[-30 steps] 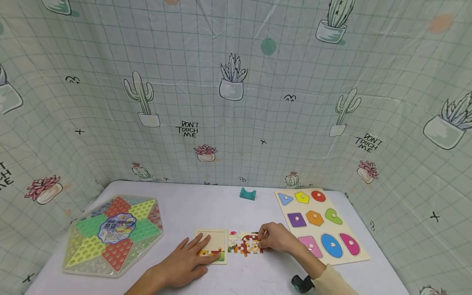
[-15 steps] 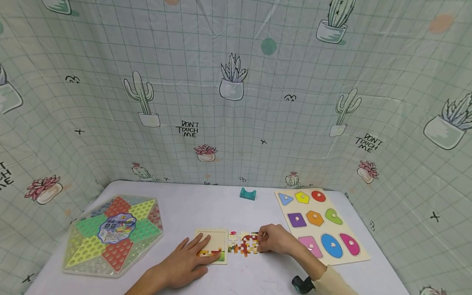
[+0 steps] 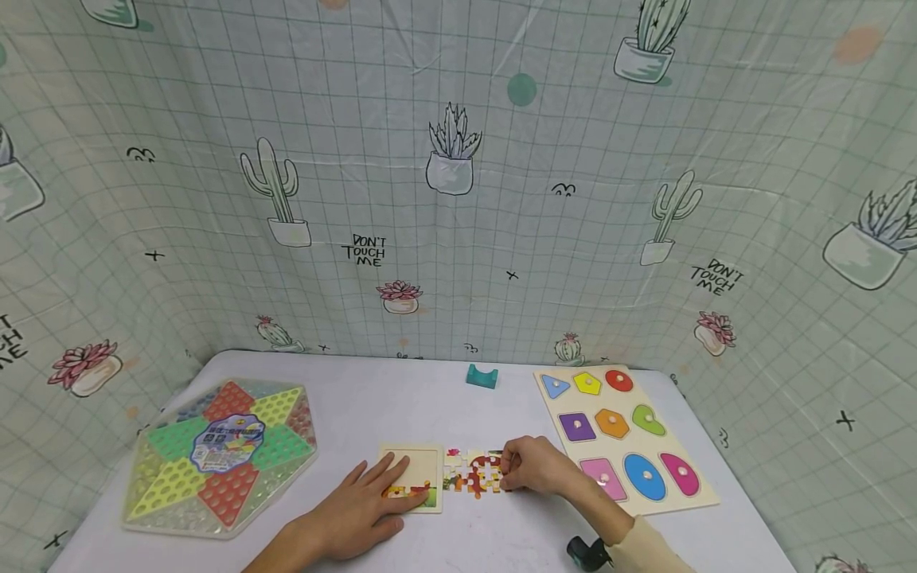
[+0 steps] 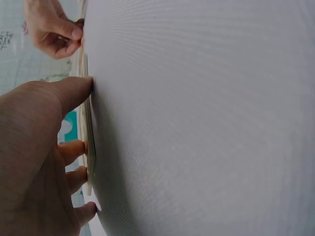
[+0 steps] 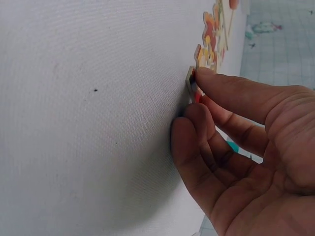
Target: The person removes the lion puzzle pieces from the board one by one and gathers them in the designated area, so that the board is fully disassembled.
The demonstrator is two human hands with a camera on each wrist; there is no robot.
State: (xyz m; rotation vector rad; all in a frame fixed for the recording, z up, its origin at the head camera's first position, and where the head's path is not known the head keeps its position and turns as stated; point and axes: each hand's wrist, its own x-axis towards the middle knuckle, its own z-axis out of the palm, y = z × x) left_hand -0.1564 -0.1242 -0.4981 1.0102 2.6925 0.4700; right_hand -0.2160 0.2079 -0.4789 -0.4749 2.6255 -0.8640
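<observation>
The left hand (image 3: 358, 509) lies with fingers spread over the tray (image 3: 423, 459), a near-square whose sides run left-right and away from the person. Just right of it on the table (image 3: 401, 406) lie puzzle pieces (image 3: 476, 477), a flat patch whose visible long axis runs left to right. At the patch's right end, the right hand (image 3: 540, 463) pinches a piece (image 5: 191, 81) between thumb and curled fingers, which cover too much to tell its long axis or where it points.
</observation>
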